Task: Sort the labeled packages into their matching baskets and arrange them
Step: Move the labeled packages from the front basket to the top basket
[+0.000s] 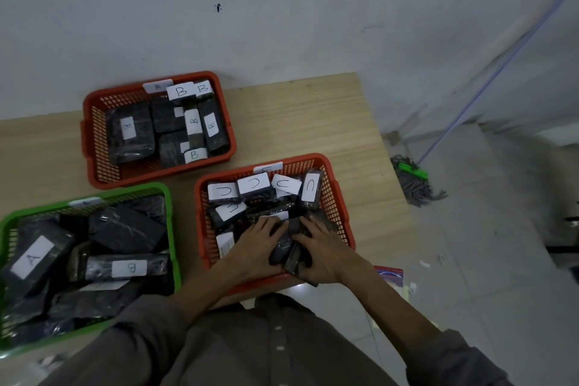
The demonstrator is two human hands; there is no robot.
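Note:
Three baskets sit on a wooden table [297, 122]. The near orange basket [340, 197] holds several dark packages with white C labels [253, 184]. Both my hands are inside it: my left hand [255, 247] and my right hand [322, 252] press from either side on a dark package [288, 244] at the basket's front. The far orange basket [94, 141] holds packages labelled B [181, 91]. The green basket [170, 213] at the left holds a jumble of dark packages, one labelled A [33, 258] and one labelled B [130, 268].
A white wall runs behind the table. On the tiled floor to the right lies a grey mop head [413, 180] with a green clip and a blue handle. A small printed packet [390, 276] lies by the table's near right corner.

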